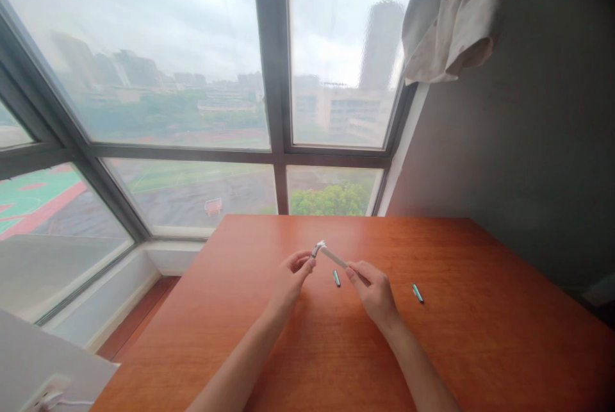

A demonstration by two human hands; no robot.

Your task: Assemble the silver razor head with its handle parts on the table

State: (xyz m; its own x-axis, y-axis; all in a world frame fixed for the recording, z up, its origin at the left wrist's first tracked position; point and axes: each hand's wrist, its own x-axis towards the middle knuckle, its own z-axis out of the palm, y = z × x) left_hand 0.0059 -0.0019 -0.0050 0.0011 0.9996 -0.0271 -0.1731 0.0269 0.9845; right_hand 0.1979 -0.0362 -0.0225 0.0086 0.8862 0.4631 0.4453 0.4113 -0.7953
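Observation:
My left hand (298,266) pinches a small dark piece with a silvery tip (316,249) between thumb and fingers. From the right, my right hand (369,282) grips a slim pale grey handle (335,258). Its far end meets the silvery tip above the table; whether the two are joined or only touching I cannot tell. Just left of my right hand, a small green-and-black piece (336,278), shaped like a razor cartridge, lies on the table. Another such green-and-black piece (418,293) lies farther right.
The reddish-brown wooden table (230,367) reaches to the windows, whose grey frame (276,79) rises behind it. A pale cloth (446,21) hangs at the upper right before a dark wall (523,143). A socket with a white cable (48,397) is at the lower left.

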